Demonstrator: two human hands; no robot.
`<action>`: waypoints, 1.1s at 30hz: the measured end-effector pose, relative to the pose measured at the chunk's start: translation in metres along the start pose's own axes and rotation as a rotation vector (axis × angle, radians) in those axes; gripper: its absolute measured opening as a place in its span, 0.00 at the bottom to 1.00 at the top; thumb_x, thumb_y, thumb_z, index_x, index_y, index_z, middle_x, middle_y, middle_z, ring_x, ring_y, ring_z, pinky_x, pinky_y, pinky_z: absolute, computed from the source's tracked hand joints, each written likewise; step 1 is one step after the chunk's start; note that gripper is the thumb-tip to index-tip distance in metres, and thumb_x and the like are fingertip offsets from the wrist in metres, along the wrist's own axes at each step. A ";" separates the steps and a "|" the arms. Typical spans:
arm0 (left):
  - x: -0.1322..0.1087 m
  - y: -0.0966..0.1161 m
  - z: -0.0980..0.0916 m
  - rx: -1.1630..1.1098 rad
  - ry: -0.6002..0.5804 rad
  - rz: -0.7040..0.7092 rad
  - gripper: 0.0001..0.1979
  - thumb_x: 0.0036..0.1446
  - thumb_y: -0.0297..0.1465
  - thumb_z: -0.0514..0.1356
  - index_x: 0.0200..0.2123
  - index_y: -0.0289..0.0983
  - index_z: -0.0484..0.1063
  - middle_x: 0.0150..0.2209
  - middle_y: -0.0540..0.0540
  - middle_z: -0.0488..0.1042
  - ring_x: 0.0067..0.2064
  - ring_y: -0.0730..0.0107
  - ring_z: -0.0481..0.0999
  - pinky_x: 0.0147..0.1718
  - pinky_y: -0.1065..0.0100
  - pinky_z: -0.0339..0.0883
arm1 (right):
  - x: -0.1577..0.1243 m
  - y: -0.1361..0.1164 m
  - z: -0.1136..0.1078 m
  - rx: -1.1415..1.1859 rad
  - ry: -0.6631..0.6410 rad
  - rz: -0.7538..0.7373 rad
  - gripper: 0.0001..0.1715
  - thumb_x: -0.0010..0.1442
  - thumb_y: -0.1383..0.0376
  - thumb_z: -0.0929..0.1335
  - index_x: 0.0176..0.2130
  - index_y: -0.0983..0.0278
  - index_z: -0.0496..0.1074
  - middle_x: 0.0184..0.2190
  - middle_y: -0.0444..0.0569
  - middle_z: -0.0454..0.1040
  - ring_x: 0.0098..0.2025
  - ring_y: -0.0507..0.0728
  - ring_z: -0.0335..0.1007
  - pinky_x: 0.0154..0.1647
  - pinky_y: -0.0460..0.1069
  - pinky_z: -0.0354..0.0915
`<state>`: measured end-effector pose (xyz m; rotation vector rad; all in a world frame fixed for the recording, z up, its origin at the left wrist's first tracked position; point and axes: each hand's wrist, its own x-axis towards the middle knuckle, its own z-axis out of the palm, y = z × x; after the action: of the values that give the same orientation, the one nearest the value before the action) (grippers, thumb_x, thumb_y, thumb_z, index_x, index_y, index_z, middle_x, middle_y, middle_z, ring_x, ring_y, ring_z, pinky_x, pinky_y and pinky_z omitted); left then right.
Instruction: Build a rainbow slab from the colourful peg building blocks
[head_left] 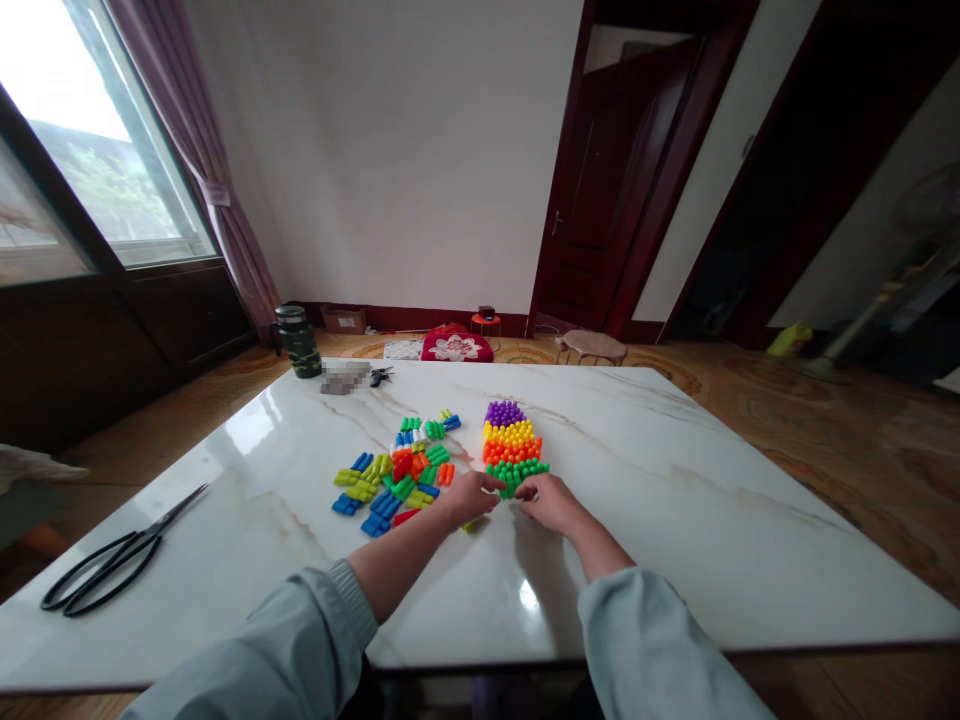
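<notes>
Rows of small plastic pegs stand in a colour-sorted block on the marble-patterned table point(675, 520). Purple pegs point(505, 413) are farthest, then yellow pegs point(510, 432), orange pegs point(511, 452) and green pegs point(517, 474) nearest me. My left hand point(474, 496) is at the near left corner of the green pegs, fingers reaching right and apart. Opposite it, my right hand point(551, 502) has bent fingers beside the near right edge, with a gap at the thumb. No piece shows in either hand. A yellow-green piece point(472, 524) lies partly hidden under my left hand.
Loose joined pieces in blue, green, red, orange and yellow-green point(401, 470) lie spread to the left. Large black-handled scissors point(124, 555) rest near the left edge. At the far left corner are a camouflage bottle point(298, 342), a blurred packet point(345, 378) and a small dark tool point(380, 376).
</notes>
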<state>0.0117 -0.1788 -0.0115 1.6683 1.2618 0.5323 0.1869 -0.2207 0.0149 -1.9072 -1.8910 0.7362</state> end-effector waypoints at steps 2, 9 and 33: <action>-0.003 0.004 -0.001 0.101 -0.002 0.062 0.15 0.44 0.24 0.64 0.38 0.41 0.81 0.36 0.47 0.78 0.35 0.65 0.76 0.40 0.68 0.69 | 0.001 -0.004 -0.002 -0.061 0.051 0.024 0.14 0.49 0.73 0.69 0.36 0.62 0.80 0.33 0.46 0.80 0.37 0.54 0.74 0.38 0.45 0.64; -0.013 0.011 0.001 0.427 -0.042 0.197 0.18 0.44 0.22 0.62 0.41 0.42 0.80 0.43 0.41 0.74 0.46 0.54 0.74 0.50 0.61 0.65 | 0.003 -0.004 -0.002 -0.243 0.107 0.188 0.09 0.51 0.65 0.70 0.35 0.58 0.79 0.38 0.49 0.79 0.39 0.57 0.74 0.34 0.47 0.61; -0.019 0.019 0.000 0.760 -0.090 0.183 0.18 0.54 0.32 0.58 0.49 0.43 0.75 0.44 0.40 0.73 0.45 0.53 0.76 0.42 0.60 0.70 | -0.002 -0.019 0.000 -0.243 -0.038 0.017 0.07 0.50 0.65 0.71 0.32 0.58 0.80 0.34 0.45 0.81 0.38 0.55 0.74 0.33 0.45 0.60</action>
<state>0.0144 -0.1965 0.0084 2.4203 1.3368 0.0625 0.1712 -0.2218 0.0265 -2.0684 -2.0715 0.5729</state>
